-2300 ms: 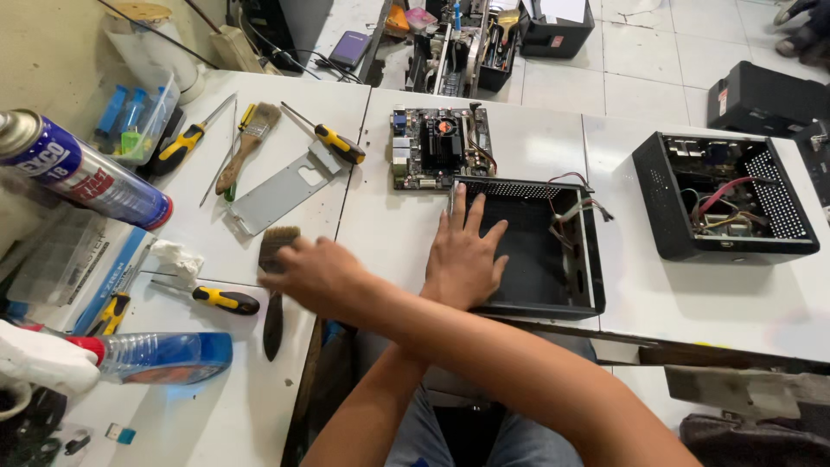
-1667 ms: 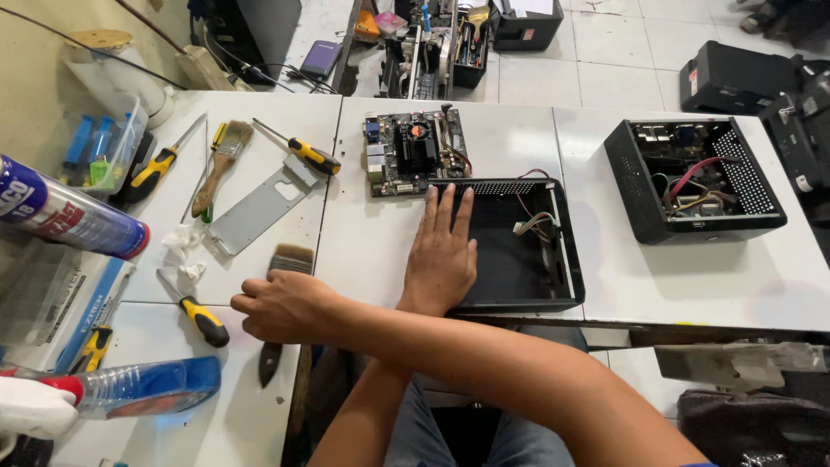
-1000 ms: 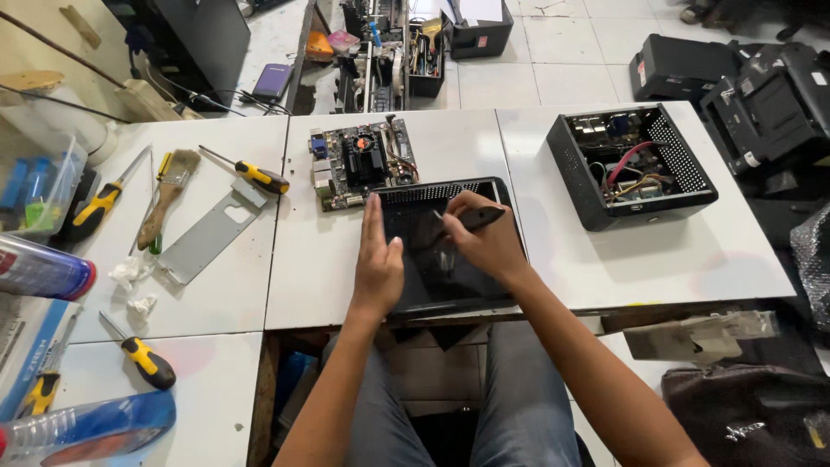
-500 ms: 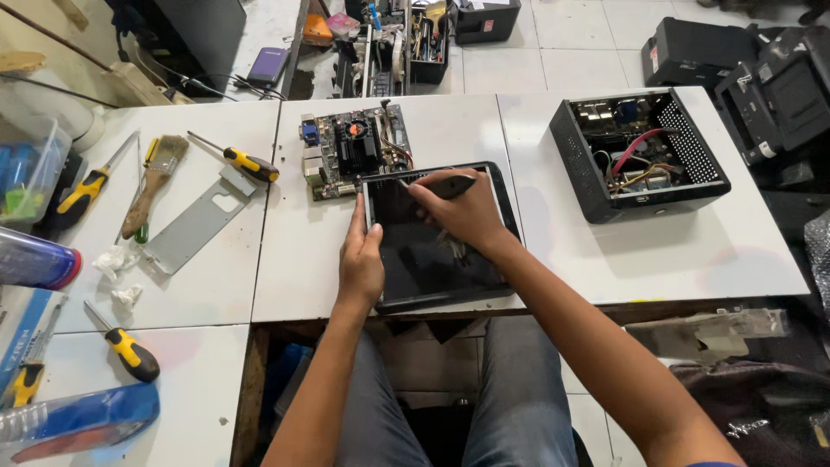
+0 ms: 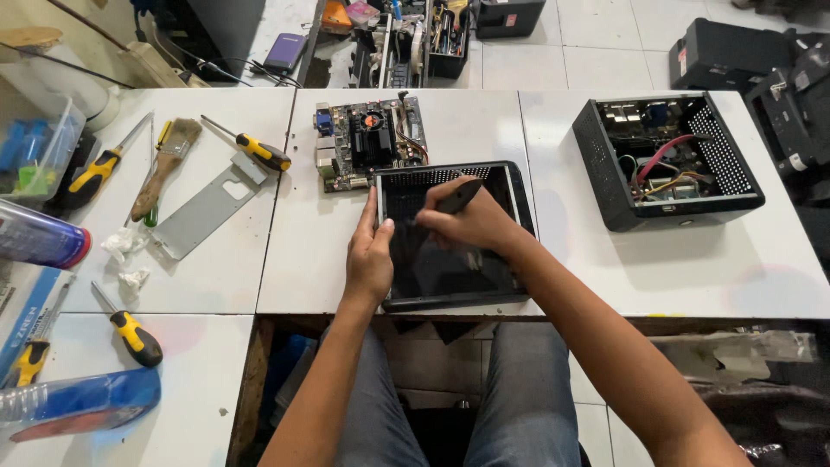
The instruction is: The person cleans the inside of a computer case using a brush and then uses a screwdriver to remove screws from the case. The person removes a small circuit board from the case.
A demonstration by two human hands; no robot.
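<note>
**Q:** At the near edge of the white worktable (image 5: 674, 268), what do the two hands hold?

**A:** The left hand (image 5: 370, 259) lies flat, fingers extended, along the left rim of a shallow black metal computer case shell with a perforated far wall (image 5: 450, 264), steadying it. The right hand (image 5: 471, 220) is closed around a dark-handled brush (image 5: 456, 195) and is held over the shell's interior; the bristle end is hidden behind the fingers.

**Q:** How are the arms posed?

**A:** Both forearms rise from the lower frame over the lap. The left runs almost straight up to the shell's rim; the right enters diagonally from the lower right, its wrist bent inward over the shell.

**Q:** What could go wrong from here?

**A:** Judged from position, the shell sits at the very front of the table, so a hard stroke towards the body could push it off the edge if the left hand slackens. A green bare circuit board with a small fan (image 5: 372, 143) touches or nearly touches the shell's far left corner; a jolt away from the body could knock it.

**Q:** What else lies nearby?

**A:** A second black open case with coloured cables (image 5: 670, 160) stands well apart on the right. To the left lie a wooden-handled paintbrush (image 5: 166, 166) and a yellow-and-black screwdriver (image 5: 251, 149).
</note>
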